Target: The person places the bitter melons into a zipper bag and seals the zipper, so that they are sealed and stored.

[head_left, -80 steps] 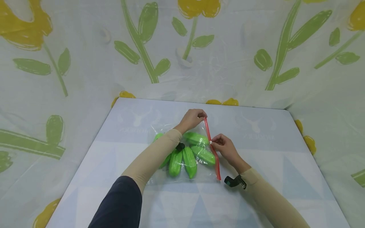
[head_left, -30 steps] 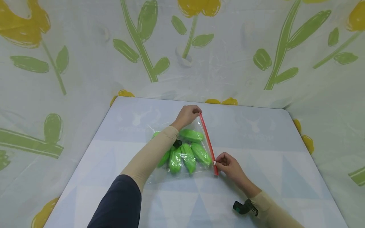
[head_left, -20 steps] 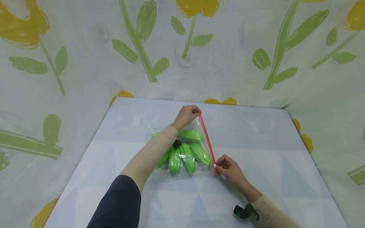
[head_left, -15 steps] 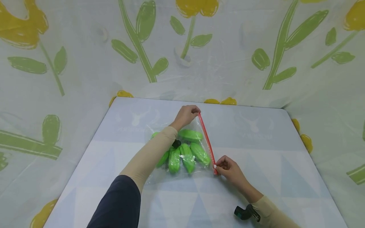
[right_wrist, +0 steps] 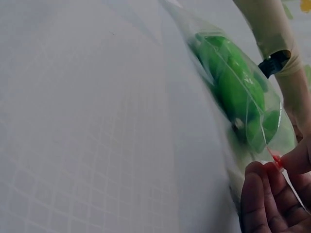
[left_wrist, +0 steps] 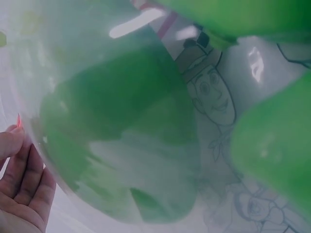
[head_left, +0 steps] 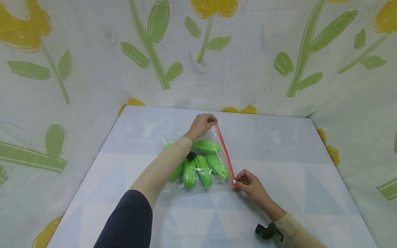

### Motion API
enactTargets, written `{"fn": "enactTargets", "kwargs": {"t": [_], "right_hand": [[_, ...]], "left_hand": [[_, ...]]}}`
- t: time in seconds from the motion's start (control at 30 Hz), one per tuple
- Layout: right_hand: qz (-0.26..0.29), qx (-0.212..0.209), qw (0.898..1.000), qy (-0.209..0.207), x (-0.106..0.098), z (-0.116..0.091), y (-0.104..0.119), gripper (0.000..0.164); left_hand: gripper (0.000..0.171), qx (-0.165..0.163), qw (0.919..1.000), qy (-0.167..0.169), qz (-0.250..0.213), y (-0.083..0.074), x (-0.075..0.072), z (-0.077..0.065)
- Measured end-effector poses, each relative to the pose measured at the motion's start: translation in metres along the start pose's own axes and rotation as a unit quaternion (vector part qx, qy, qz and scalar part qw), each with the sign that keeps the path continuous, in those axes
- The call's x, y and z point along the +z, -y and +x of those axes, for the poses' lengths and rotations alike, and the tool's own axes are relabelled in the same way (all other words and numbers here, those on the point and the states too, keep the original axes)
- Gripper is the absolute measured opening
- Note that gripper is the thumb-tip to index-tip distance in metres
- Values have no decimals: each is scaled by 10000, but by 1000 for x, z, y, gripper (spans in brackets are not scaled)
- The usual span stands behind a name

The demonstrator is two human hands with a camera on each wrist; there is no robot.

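Note:
A clear zip bag (head_left: 189, 191) with a red zip strip (head_left: 224, 148) lies on the table, holding several plump green cucumber-like vegetables (head_left: 203, 171). My left hand (head_left: 202, 124) pinches the far end of the strip between thumb and fingertips; the left wrist view shows this hand (left_wrist: 24, 179) at the bag's edge. Near the strip's other end, my right hand (head_left: 251, 184) pinches the small white slider (head_left: 234, 181). In the right wrist view, thumb and fingers of this hand (right_wrist: 277, 194) close on the red strip. The left forearm hides part of the bag.
The pale table (head_left: 279, 193) has a triangle pattern and stands against a curtain (head_left: 242, 69) printed with flowers and leaves. A small black camera (head_left: 266, 231) is strapped to the right wrist. Cartoon print (left_wrist: 214, 92) shows on the bag's film.
The right hand has slid the white slider along the red strip from about its middle toward the near end, slowing lately. The left hand keeps its pinch, shifted slightly back and left.

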State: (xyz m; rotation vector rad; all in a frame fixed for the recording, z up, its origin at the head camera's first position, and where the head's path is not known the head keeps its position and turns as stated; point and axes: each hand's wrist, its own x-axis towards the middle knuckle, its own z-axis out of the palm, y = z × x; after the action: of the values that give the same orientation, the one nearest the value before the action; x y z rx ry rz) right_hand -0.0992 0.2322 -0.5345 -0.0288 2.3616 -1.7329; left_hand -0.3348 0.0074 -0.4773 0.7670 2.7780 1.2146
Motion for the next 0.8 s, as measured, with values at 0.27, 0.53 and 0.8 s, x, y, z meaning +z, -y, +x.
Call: {"fn": "enactTargets", "kwargs": {"t": [0.27,0.53,0.8], "right_hand": [[294,-46,9995,54,-1,3,-2,20],[415,-20,9991,16,-1,18,3,44],[32,-144,9999,40,0,40,8,54]], "left_hand": [[21,-57,9998,148,-144,0,1,-2],[20,-97,9995,306,-41,-3,4,-3],[23,-121,9994,322,-43,-1,5,-4]]}}
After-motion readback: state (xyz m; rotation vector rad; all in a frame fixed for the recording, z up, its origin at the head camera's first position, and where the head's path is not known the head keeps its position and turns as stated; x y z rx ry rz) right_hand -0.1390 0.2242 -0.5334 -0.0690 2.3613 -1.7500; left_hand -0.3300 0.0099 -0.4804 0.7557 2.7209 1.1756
